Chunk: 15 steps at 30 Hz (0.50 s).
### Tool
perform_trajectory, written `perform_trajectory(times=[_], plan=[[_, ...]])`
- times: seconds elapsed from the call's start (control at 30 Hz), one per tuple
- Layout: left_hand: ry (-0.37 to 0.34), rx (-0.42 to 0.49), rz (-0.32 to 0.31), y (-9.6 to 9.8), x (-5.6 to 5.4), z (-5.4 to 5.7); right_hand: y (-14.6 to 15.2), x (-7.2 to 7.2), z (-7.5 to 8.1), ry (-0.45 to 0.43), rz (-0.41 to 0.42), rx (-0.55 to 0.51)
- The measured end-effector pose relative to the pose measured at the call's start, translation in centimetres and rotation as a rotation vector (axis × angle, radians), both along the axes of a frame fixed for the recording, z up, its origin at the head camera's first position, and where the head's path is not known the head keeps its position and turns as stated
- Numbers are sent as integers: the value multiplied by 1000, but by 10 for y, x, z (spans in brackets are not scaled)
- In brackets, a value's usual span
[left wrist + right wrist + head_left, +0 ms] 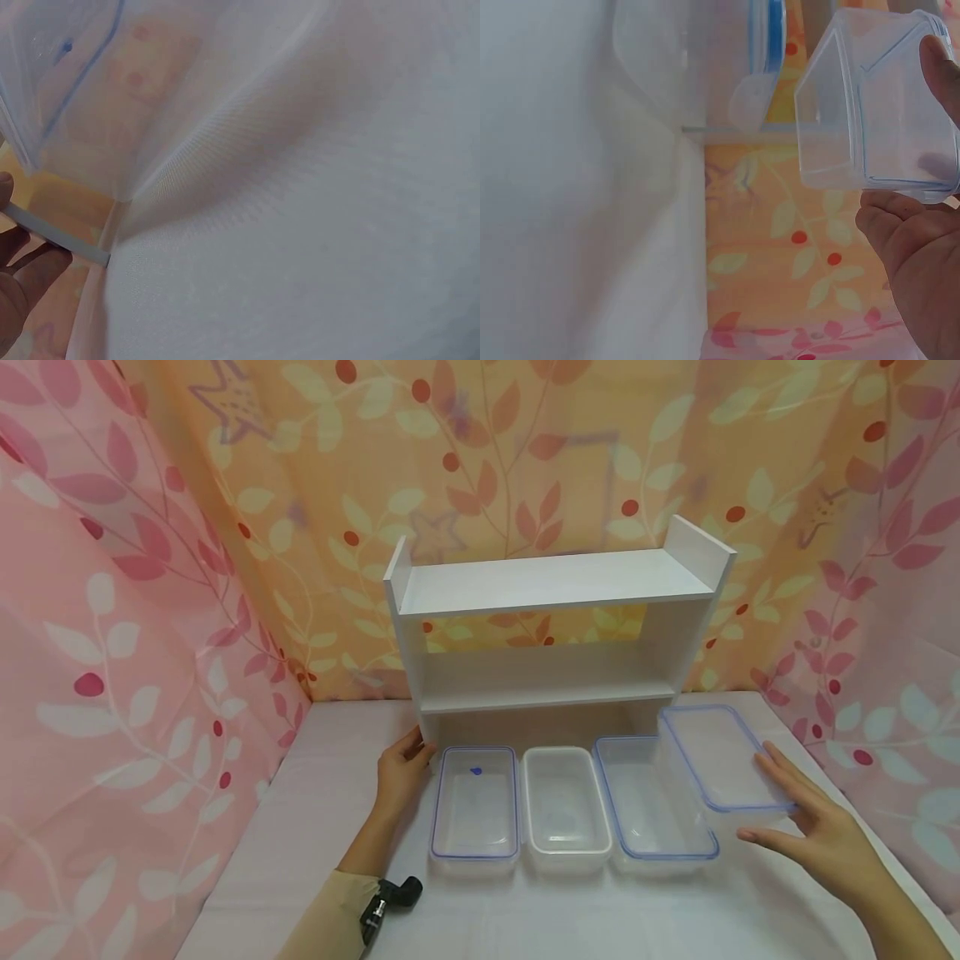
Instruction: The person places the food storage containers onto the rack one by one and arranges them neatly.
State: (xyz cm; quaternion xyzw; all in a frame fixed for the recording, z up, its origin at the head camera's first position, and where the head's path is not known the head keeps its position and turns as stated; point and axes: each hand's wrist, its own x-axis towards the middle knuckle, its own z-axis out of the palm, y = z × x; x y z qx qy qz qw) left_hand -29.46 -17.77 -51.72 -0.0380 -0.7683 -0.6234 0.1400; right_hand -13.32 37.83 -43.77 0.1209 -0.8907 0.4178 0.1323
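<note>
My left hand (399, 777) pinches the lower front edge of the left side panel of a white two-tier shelf (551, 583). In the left wrist view, the thumb lies on one face of that panel (64, 238) and the fingers on the other. On the right, my right hand (828, 839) holds a clear plastic container (723, 756) with a blue rim. It is raised off the table and tilted, partly overlapping another container. The right wrist view shows thumb and fingers on opposite sides of this container (900, 112).
Three clear containers stand in a row before the shelf: a blue-rimmed one (475, 814) at left, a white-rimmed one (566, 802) in the middle, another blue-rimmed one (648, 802) at right. A white cloth (555, 918) covers the table. Patterned curtains (510, 460) surround it.
</note>
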Motion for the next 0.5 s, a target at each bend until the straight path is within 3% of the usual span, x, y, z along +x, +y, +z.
perform_trajectory(times=[0.4, 0.5], plan=[[-10, 11, -6, 3, 1, 3, -19, 2, 24, 41, 18, -4], [-20, 18, -29, 5, 5, 11, -24, 2, 31, 54, 26, -3]])
